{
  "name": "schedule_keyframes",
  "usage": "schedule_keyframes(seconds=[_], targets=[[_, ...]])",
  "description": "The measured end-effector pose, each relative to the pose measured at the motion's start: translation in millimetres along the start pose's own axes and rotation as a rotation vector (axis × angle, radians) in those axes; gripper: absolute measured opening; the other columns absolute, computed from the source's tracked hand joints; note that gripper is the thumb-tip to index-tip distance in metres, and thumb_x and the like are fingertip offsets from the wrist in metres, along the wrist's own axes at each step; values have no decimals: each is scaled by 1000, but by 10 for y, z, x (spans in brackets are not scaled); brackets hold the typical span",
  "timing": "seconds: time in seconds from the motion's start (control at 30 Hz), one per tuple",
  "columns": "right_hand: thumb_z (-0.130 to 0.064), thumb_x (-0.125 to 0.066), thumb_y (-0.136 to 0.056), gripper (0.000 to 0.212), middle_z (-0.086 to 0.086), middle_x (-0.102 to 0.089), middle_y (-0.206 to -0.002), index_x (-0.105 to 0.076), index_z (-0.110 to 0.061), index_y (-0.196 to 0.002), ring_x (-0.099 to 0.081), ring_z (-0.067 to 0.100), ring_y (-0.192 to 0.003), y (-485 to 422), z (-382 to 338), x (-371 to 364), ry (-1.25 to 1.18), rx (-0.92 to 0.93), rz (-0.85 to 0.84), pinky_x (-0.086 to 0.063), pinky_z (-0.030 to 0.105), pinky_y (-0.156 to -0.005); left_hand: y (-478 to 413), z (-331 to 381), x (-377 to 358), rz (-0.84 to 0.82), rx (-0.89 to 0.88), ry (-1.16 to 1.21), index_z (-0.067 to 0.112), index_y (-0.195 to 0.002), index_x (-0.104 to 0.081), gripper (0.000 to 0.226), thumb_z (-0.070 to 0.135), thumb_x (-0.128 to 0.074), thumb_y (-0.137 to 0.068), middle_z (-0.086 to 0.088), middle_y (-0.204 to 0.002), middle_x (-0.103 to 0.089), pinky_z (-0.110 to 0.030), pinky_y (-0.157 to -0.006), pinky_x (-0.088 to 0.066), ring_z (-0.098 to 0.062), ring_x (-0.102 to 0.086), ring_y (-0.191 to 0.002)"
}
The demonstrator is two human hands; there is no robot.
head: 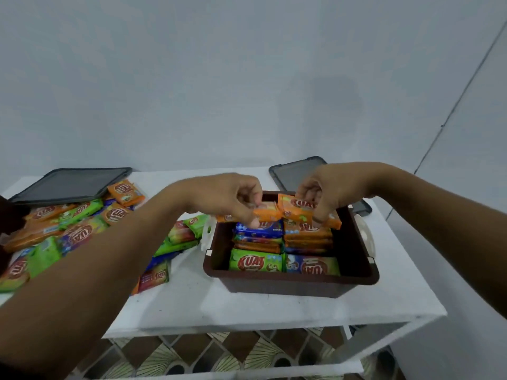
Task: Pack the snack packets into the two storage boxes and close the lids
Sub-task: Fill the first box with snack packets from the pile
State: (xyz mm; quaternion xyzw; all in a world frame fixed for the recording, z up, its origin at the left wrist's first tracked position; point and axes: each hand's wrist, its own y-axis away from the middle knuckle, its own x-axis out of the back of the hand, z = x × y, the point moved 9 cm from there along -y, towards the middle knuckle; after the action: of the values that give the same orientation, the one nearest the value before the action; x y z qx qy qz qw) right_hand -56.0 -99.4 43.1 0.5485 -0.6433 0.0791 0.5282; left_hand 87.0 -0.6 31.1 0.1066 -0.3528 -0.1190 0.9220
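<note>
Dark shape [8, 215] at the left edge is cut off, can't identify it. Grey lid [71, 185] lies tilted on the loose packet pile [68, 226]; the left forearm covers part of the pile. Left hand [227, 198] pinches an orange packet [267, 212] over the brown box [290, 281], fingertips blurred. Box sits on the white table [247, 305], packets stacked inside, lower layers hidden. Right hand [329, 190] pinches a second orange packet [297, 208] just beside the first and blocks part of the second lid [293, 171] behind the box.
</note>
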Motion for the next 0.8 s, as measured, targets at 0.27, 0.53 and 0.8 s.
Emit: schedule_keyframes(seconds=[0.27, 0.53, 0.8], targets=[[-33, -87, -65, 59, -11, -67, -104, -62, -29, -119, -65, 9, -87, 145, 139, -412, 253, -56, 3, -56, 26, -70, -68, -6, -586, -15, 3, -375, 18, -80, -59, 40, 40, -90, -69, -4, -82, -63, -31, -57, -40, -13, -51, -64], [-38, -83, -73, 71, -1, -62, -122, -54, -21, -135, -62, 16, -101, 19, 125, -730, 391, -37, -8, -58, 27, -83, -139, -100, -783, 4, 64, -524, 24, -74, -55, 28, 30, -81, -82, 4, -78, -63, -25, -60, -44, -14, -59, -74], [-38, -78, -81, 54, 1, -64, -120, -58, -24, -129, -63, 18, -104, -146, 340, -966, 478, -70, -87, -57, 30, -89, -161, -299, -875, -59, 131, -557, 18, -91, -63, 11, 25, -72, -92, 0, -99, -67, -25, -67, -49, -17, -60, -92]])
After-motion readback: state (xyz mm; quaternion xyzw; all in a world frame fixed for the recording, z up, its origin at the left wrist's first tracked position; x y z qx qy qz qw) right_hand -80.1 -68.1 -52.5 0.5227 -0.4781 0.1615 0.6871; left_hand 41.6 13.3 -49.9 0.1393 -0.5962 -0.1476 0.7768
